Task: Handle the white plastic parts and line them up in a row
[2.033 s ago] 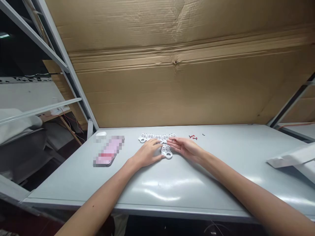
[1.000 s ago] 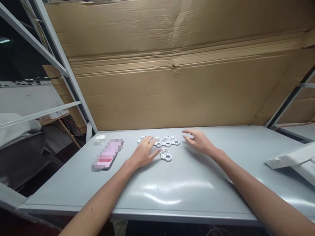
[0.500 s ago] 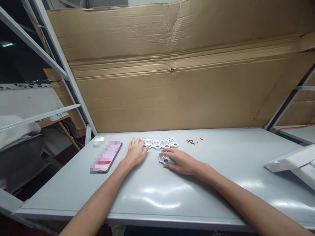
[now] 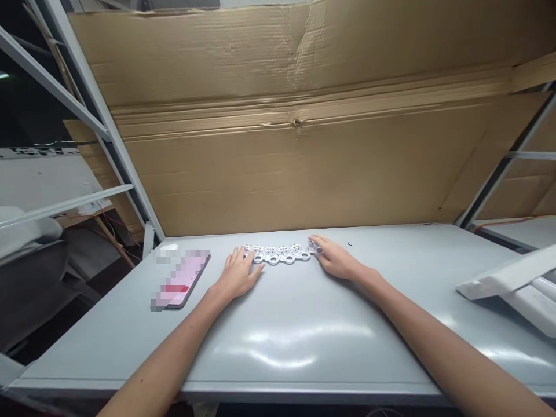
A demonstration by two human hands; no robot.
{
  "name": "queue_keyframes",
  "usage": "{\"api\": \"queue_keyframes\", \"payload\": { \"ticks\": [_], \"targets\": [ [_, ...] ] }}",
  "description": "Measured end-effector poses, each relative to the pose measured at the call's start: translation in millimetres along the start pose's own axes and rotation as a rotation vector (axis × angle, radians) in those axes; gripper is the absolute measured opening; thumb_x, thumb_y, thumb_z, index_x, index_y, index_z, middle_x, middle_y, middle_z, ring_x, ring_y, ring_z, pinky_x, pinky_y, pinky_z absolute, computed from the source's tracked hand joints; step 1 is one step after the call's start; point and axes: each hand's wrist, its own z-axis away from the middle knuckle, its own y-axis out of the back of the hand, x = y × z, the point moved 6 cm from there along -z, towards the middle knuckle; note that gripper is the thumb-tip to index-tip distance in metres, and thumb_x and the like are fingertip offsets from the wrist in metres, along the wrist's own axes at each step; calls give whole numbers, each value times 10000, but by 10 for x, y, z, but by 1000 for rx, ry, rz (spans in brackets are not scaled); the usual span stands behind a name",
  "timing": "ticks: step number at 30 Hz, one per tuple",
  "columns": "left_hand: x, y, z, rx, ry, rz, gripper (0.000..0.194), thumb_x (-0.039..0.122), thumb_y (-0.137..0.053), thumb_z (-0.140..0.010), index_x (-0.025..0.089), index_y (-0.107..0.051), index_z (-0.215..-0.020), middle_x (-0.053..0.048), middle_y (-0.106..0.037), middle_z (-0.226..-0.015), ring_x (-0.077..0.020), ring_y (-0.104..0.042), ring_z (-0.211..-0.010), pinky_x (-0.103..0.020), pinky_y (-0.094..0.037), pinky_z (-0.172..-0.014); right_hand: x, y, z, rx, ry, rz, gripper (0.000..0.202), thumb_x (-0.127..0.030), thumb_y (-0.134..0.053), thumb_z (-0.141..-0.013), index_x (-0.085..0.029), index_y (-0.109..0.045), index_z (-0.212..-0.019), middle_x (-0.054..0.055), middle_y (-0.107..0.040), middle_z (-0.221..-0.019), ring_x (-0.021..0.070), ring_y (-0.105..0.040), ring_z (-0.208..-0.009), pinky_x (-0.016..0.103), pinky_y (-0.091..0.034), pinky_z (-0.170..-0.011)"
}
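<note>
A row of several small white plastic parts (image 4: 271,255), each with a round ring at its near side, runs across the back of the table. At the row's left end my left hand (image 4: 238,272) lies flat, thumb apart, its fingertips over the leftmost part. My right hand (image 4: 336,259) has its fingers and thumb round another white plastic part (image 4: 314,247) at the right end of the row, close beside its neighbour. The fingers cover some of that part. Just beyond my right hand lies a tiny black piece (image 4: 350,244).
A phone (image 4: 185,281) and a white rounded object (image 4: 168,249) lie on the grey table (image 4: 278,324) to the left. White foam-like pieces (image 4: 512,278) rest at the right edge. A cardboard sheet (image 4: 295,174) stands behind, between metal frame posts.
My right hand has carried its white part from in front of the row back to the right end. It now hides the small red and black pieces. My left hand stays at the left end.
</note>
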Motion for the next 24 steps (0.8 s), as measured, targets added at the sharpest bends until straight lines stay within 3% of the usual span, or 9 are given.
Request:
{"api": "queue_keyframes", "payload": {
  "ticks": [4,7,10,15,20,24],
  "targets": [
    [26,8,32,-33,9,-13,642,528,-300,-991,142,-326,-1503,-170,-184,-1609,-374,-83,-1490,-526,-176,-1169,41,-108,5,-94,-29,-34,556,-219,-329,-936,-235,-381,-1489,60,-357,-1570,247,-329,-1438,472,-307,-1160],
    [39,23,65,-70,12,-33,681,546,-294,-990,116,-290,-1517,-199,-171,-1603,-380,-98,-1486,-548,-180,-1165,-27,-56,-1,-87,-9,1,531,-167,-317,-923,-227,-488,-1423,66,-349,-1573,256,-278,-1460,489,-321,-1142],
    [49,19,96,-119,8,-56,713,561,-269,-992,93,-254,-1529,-215,-156,-1600,-369,-119,-1485,-529,-189,-1168,-168,33,9,-61,8,42,474,-200,-322,-938,-211,-586,-1332,94,-414,-1533,282,-383,-1401,474,-375,-1100],
    [58,8,105,-100,7,-67,723,568,-309,-980,105,-249,-1532,-200,-158,-1603,-370,-122,-1484,-520,-184,-1172,-428,47,89,-150,37,97,487,-419,-338,-986,-229,-526,-1394,112,-473,-1479,304,-450,-1343,453,-405,-1066],
    [90,11,106,-108,-21,-87,704,549,-292,-993,85,-267,-1521,-211,-171,-1600,-355,-125,-1487,-496,-167,-1181,-568,37,146,-211,118,140,480,-475,-299,-1002,-256,-583,-1322,119,-503,-1430,285,-588,-1161,428,-469,-967],
    [115,53,116,-69,-31,-103,678,540,-296,-1000,110,-273,-1524,-198,-205,-1595,-367,-140,-1483,-526,-147,-1179,-640,0,160,-168,159,218,494,-482,-323,-998,-209,-579,-1320,165,-528,-1397,325,-527,-1235,478,-433,-1006]
  ]
}}
